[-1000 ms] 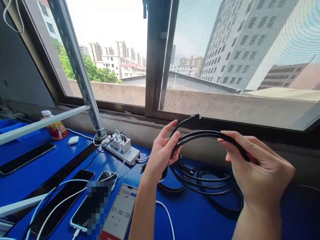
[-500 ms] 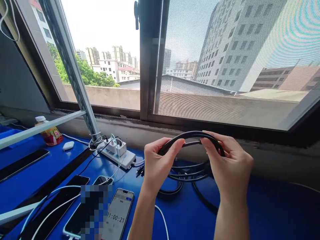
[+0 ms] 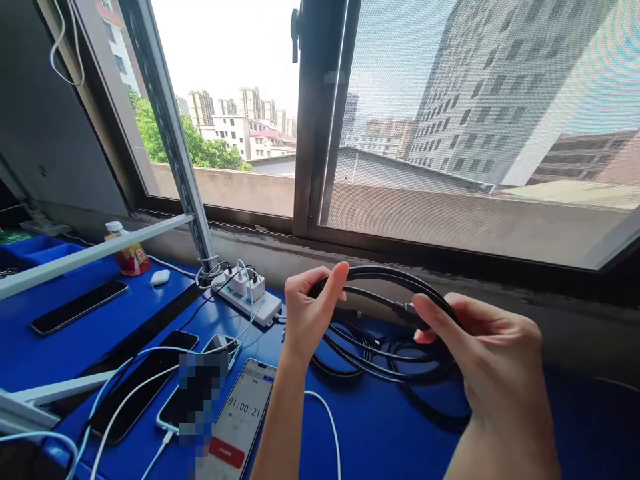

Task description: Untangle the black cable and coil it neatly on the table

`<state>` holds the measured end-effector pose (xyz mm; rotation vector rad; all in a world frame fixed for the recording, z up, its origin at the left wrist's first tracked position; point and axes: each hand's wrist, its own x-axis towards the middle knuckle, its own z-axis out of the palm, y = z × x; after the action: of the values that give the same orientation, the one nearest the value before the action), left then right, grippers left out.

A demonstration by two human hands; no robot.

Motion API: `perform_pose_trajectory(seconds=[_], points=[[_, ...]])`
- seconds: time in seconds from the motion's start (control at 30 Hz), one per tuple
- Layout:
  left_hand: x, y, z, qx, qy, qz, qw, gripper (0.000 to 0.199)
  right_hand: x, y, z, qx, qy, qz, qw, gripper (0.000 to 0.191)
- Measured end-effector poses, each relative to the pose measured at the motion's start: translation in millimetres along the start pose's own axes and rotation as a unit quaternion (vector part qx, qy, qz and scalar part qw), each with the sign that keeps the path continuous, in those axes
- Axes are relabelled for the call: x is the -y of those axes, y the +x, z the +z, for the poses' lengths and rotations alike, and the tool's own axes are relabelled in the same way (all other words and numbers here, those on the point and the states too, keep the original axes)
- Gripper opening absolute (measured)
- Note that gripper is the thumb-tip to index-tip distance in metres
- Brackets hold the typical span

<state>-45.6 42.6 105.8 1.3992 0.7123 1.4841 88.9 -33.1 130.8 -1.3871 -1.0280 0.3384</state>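
A black cable hangs in loops between my two hands, above the blue table. My left hand pinches the bundled loops at their left side, thumb pointing up. On the right, my right hand grips the same loops between thumb and fingers. A connector end of the cable shows beside the right thumb. Lower down, more black cable lies coiled on the blue table, partly behind the held loops.
A white power strip with plugged chargers stands left of my hands. A phone showing a timer and other phones lie on the left. A metal frame, a bottle and a white earphone case are beyond.
My hands have moved farther apart, the right one lower and to the right. The cable's connector end now shows by the right thumb. The view has shifted left.
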Motion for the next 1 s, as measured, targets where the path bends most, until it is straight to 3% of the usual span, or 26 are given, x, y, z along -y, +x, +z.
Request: perform_pose_trajectory(seconds=[0.17, 0.23, 0.3, 0.4, 0.47, 0.53, 0.63, 0.77, 0.9, 1.0], points=[[-3, 1, 0.4, 0.075, -0.059, -0.071, 0.993, 0.067, 11, -5, -1, 0.143, 0.080, 0.051, 0.985, 0.051], [-6, 2, -0.3, 0.075, -0.065, -0.099, 0.990, 0.068, 10, -5, 1, 0.154, 0.092, 0.029, 0.983, 0.046], [-10, 1, -2.3, 0.063, -0.058, -0.132, 0.988, 0.068, 6, -4, 2, 0.106, 0.079, -0.008, 0.991, 0.039], [-12, -2, -6.4, 0.042, -0.054, -0.193, 0.979, 0.068, 0, -4, 2, 0.041, 0.067, -0.061, 0.995, 0.053], [-9, -6, -9.0, 0.036, -0.059, -0.233, 0.970, 0.068, -2, -4, 1, 0.077, 0.055, -0.089, 0.992, 0.059], [-2, -10, -10.7, 0.042, -0.067, -0.267, 0.961, 0.068, -5, -4, 1, 0.117, -0.010, -0.119, 0.986, 0.052], [13, -16, -12.0, 0.064, -0.079, -0.302, 0.948, 0.069, -12, -4, 6, 0.098, -0.109, -0.146, 0.978, 0.036], [35, -22, -14.9, 0.085, -0.072, -0.303, 0.946, 0.069, -24, 0, 16, 0.079, -0.132, -0.156, 0.976, 0.032], [52, -26, -20.9, 0.121, -0.025, -0.296, 0.947, 0.063, -26, 2, 23, -0.016, -0.147, -0.166, 0.975, 0.028], [65, -30, -22.6, 0.138, -0.014, -0.313, 0.940, 0.061, -28, 2, 28, -0.088, -0.141, -0.131, 0.977, 0.022]])
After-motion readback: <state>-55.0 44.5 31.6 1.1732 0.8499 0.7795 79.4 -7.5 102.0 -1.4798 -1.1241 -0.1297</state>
